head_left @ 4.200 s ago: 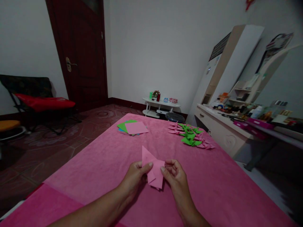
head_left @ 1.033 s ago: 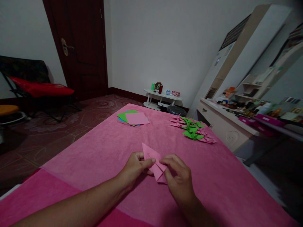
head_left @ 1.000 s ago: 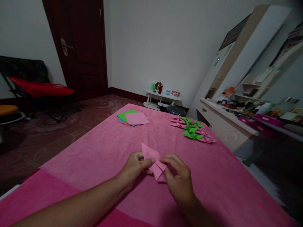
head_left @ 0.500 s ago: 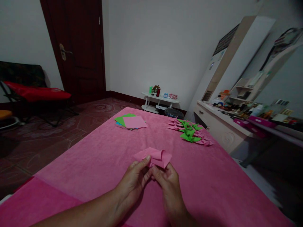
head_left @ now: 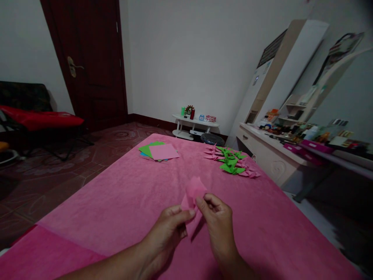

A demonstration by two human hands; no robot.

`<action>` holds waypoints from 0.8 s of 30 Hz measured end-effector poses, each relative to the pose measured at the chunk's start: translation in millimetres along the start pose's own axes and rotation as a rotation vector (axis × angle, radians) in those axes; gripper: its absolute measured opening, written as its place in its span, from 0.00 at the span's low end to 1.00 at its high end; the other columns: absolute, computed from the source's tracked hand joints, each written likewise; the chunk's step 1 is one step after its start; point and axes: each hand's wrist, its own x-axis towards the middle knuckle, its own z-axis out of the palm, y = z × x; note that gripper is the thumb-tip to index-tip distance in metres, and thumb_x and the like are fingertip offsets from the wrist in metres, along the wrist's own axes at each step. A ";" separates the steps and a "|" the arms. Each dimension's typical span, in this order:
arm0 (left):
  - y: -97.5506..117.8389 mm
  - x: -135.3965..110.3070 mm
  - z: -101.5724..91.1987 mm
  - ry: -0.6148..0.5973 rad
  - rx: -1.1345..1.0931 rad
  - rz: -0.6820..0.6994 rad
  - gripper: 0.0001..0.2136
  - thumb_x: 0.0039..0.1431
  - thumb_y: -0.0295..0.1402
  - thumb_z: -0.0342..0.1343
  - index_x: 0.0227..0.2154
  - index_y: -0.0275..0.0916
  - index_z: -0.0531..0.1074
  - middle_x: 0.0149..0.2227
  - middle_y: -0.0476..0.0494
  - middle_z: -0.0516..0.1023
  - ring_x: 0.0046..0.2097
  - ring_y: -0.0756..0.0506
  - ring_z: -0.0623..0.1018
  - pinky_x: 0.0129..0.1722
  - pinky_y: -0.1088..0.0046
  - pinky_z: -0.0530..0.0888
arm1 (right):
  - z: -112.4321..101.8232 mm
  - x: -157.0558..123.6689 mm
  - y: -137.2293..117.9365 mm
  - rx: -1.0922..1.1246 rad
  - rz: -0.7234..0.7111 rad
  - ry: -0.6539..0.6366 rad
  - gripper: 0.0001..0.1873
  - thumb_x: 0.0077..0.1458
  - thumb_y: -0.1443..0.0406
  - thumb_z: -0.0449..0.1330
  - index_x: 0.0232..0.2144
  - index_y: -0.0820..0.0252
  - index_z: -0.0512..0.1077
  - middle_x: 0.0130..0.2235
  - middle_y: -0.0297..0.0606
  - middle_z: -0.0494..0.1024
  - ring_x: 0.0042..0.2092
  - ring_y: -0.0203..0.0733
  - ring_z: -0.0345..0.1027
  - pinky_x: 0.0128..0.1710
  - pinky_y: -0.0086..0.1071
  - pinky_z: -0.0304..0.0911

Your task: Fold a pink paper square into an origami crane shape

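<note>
A partly folded sheet of pink origami paper (head_left: 196,188) is held up between my two hands, just above the pink cloth (head_left: 116,206). My left hand (head_left: 171,223) is closed, its thumb pressing on the lower left part of the paper. At the paper's right edge, my right hand (head_left: 218,217) pinches it between thumb and fingers. The paper stands roughly upright, with a flap opened at the top and a point hanging down between the hands. Some fingertips are hidden behind it.
Square sheets of pink paper (head_left: 164,151), with green and blue below, lie at the far left of the table. Several folded green paper cranes (head_left: 232,167) and pink paper cranes (head_left: 214,153) lie at the far right. A cluttered dresser (head_left: 276,155) stands beyond the right edge.
The pink paper has turned from lying sideways to upright, with its flap opened. My right hand has moved up and right along its edge. The camera view has shifted slightly.
</note>
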 end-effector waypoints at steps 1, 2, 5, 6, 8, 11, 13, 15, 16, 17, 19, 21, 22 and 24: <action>0.3 -0.4 0.6 -0.027 0.031 -0.005 0.07 0.47 0.29 0.64 0.30 0.32 0.76 0.30 0.41 0.78 0.32 0.48 0.76 0.35 0.74 0.71 | -1.0 0.9 0.0 -0.021 -0.013 -0.005 0.16 0.46 0.60 0.65 0.17 0.62 0.66 0.20 0.28 0.61 0.25 0.32 0.54 0.23 0.25 0.52; 0.7 -0.7 1.2 -0.036 0.046 -0.006 0.08 0.47 0.29 0.64 0.31 0.31 0.76 0.30 0.40 0.78 0.32 0.48 0.76 0.35 0.73 0.71 | -1.8 1.1 0.4 -0.034 -0.015 -0.021 0.15 0.46 0.60 0.65 0.17 0.62 0.67 0.20 0.28 0.61 0.25 0.32 0.55 0.24 0.25 0.53; 2.6 -1.3 1.8 -0.018 0.038 0.008 0.09 0.48 0.30 0.63 0.33 0.31 0.76 0.32 0.38 0.79 0.33 0.47 0.76 0.37 0.71 0.72 | -1.5 -0.9 1.7 -0.018 0.030 -0.118 0.13 0.48 0.59 0.64 0.21 0.63 0.71 0.23 0.31 0.67 0.27 0.34 0.59 0.26 0.26 0.56; 3.2 -1.4 1.5 -0.006 0.026 0.015 0.09 0.49 0.31 0.63 0.33 0.31 0.76 0.33 0.38 0.79 0.34 0.46 0.76 0.37 0.71 0.72 | -0.8 -2.0 2.0 0.006 0.048 -0.146 0.13 0.48 0.58 0.64 0.23 0.63 0.72 0.24 0.32 0.69 0.28 0.35 0.61 0.27 0.27 0.57; 4.1 -1.1 0.2 0.015 0.006 0.024 0.10 0.50 0.31 0.62 0.35 0.31 0.76 0.34 0.37 0.79 0.34 0.46 0.76 0.37 0.71 0.73 | 1.2 -3.9 1.7 0.070 0.077 -0.179 0.12 0.47 0.58 0.65 0.26 0.63 0.73 0.26 0.33 0.72 0.29 0.37 0.64 0.29 0.28 0.60; 3.4 0.6 -3.8 0.035 -0.025 0.030 0.09 0.50 0.30 0.62 0.34 0.32 0.76 0.35 0.38 0.78 0.34 0.46 0.76 0.35 0.71 0.73 | 3.4 -4.5 -0.2 0.135 0.108 -0.196 0.12 0.43 0.59 0.68 0.27 0.62 0.74 0.27 0.34 0.74 0.30 0.37 0.67 0.31 0.28 0.63; 2.1 2.7 -6.7 0.037 -0.057 0.037 0.07 0.50 0.29 0.62 0.33 0.32 0.76 0.34 0.39 0.78 0.34 0.46 0.76 0.35 0.71 0.73 | 3.6 -3.7 -1.3 0.152 0.122 -0.230 0.13 0.41 0.59 0.69 0.28 0.62 0.75 0.27 0.35 0.76 0.30 0.38 0.68 0.32 0.29 0.65; 1.4 4.4 -8.6 0.044 -0.087 0.035 0.06 0.49 0.29 0.62 0.31 0.33 0.76 0.33 0.40 0.78 0.33 0.47 0.76 0.34 0.71 0.73 | 2.8 -2.7 -1.7 0.146 0.127 -0.266 0.14 0.41 0.59 0.69 0.30 0.62 0.76 0.28 0.36 0.77 0.31 0.40 0.70 0.33 0.31 0.66; 1.6 4.9 -9.0 0.045 -0.092 0.031 0.06 0.49 0.29 0.62 0.31 0.33 0.76 0.33 0.41 0.78 0.33 0.47 0.76 0.34 0.71 0.73 | 1.9 -2.0 -1.7 0.140 0.125 -0.279 0.14 0.42 0.59 0.69 0.31 0.62 0.76 0.29 0.37 0.77 0.32 0.41 0.71 0.35 0.32 0.67; 2.2 5.1 -9.0 0.040 -0.082 0.027 0.07 0.49 0.30 0.62 0.32 0.33 0.76 0.33 0.40 0.78 0.34 0.47 0.76 0.34 0.72 0.73 | 0.8 -1.4 -1.7 0.134 0.124 -0.291 0.14 0.42 0.59 0.69 0.31 0.62 0.76 0.30 0.37 0.78 0.33 0.41 0.71 0.35 0.32 0.67; 4.7 5.1 -8.3 0.019 -0.030 0.032 0.10 0.50 0.32 0.62 0.35 0.32 0.76 0.35 0.38 0.78 0.34 0.47 0.76 0.35 0.72 0.73 | -1.8 0.3 -2.1 0.143 0.141 -0.330 0.15 0.42 0.60 0.69 0.32 0.62 0.77 0.31 0.38 0.78 0.33 0.42 0.72 0.36 0.33 0.67; 7.9 5.4 -7.8 0.010 0.047 0.049 0.12 0.49 0.33 0.63 0.35 0.31 0.76 0.34 0.38 0.77 0.33 0.47 0.76 0.34 0.72 0.73 | -4.6 2.2 -2.9 0.178 0.187 -0.382 0.16 0.42 0.59 0.69 0.33 0.63 0.77 0.31 0.39 0.79 0.32 0.42 0.72 0.35 0.33 0.67; 9.3 5.9 -8.0 0.015 0.085 0.056 0.13 0.47 0.34 0.64 0.34 0.31 0.76 0.32 0.38 0.77 0.31 0.48 0.75 0.33 0.73 0.72 | -5.9 3.1 -3.5 0.196 0.214 -0.406 0.16 0.41 0.59 0.70 0.33 0.63 0.77 0.31 0.40 0.79 0.31 0.42 0.72 0.34 0.33 0.68; 11.6 7.9 -9.5 0.038 0.154 0.069 0.14 0.44 0.35 0.66 0.32 0.30 0.76 0.28 0.41 0.76 0.26 0.51 0.73 0.27 0.76 0.70 | -8.0 4.8 -4.5 0.224 0.260 -0.440 0.17 0.41 0.59 0.70 0.32 0.64 0.77 0.31 0.41 0.79 0.30 0.42 0.72 0.32 0.34 0.68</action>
